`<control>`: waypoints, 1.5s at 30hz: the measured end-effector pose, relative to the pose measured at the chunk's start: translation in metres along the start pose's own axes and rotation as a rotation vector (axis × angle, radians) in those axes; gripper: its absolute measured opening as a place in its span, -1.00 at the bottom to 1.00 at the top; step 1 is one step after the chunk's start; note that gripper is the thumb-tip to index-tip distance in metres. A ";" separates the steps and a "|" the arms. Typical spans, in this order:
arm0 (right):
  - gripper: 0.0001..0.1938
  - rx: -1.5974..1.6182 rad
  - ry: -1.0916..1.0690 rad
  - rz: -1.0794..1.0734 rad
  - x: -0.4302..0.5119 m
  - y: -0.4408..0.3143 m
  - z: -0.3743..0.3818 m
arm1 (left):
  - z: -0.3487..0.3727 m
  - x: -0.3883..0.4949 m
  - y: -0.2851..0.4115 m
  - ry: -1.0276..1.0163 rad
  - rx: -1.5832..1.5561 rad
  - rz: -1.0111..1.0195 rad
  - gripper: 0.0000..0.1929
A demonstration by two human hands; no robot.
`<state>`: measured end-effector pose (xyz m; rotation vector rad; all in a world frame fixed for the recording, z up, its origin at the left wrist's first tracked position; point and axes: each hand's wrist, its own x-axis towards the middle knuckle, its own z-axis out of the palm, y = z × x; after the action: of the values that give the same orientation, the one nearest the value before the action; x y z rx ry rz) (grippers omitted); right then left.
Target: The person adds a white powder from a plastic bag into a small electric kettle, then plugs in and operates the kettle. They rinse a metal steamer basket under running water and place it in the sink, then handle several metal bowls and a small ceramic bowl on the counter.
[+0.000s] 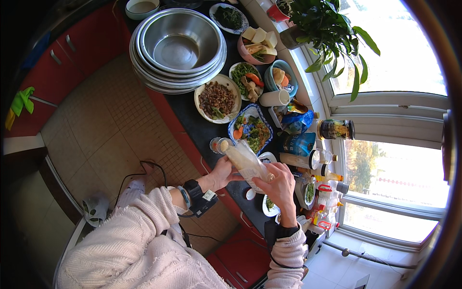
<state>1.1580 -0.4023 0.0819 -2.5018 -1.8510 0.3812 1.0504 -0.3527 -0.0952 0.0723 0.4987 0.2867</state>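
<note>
Both hands are on a clear plastic bag point(247, 162) of pale powder or fine grains, tilted over the dark countertop. My left hand point(221, 174) grips it near its mouth, and my right hand point(278, 182) is closed around its rear end. The bag's mouth meets the top of a small glass jar point(216, 145), where pale contents show. Whether grains are flowing cannot be made out. A small round white lid point(250, 194) lies on the counter between my wrists.
A blue-rimmed dish of vegetables point(270, 135) sits just beyond the jar, beside a plate of minced food point(217, 101). Stacked steel basins point(180, 43) stand farther left. Bottles point(325, 207) and jars point(334, 129) line the window side. A black cable point(164, 173) hangs near my left arm.
</note>
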 end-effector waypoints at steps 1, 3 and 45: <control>-0.60 -0.001 0.004 0.002 0.000 0.000 0.000 | 0.000 0.000 0.000 -0.002 0.001 0.001 -0.66; -0.60 0.005 0.011 -0.014 0.000 0.001 0.001 | 0.000 -0.001 0.000 0.005 0.002 0.001 -0.66; -0.61 0.041 0.012 0.006 -0.003 0.000 0.003 | -0.001 -0.002 -0.002 0.010 0.019 0.014 -0.68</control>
<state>1.1563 -0.4052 0.0796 -2.4782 -1.8136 0.3994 1.0491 -0.3546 -0.0955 0.0930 0.5115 0.2958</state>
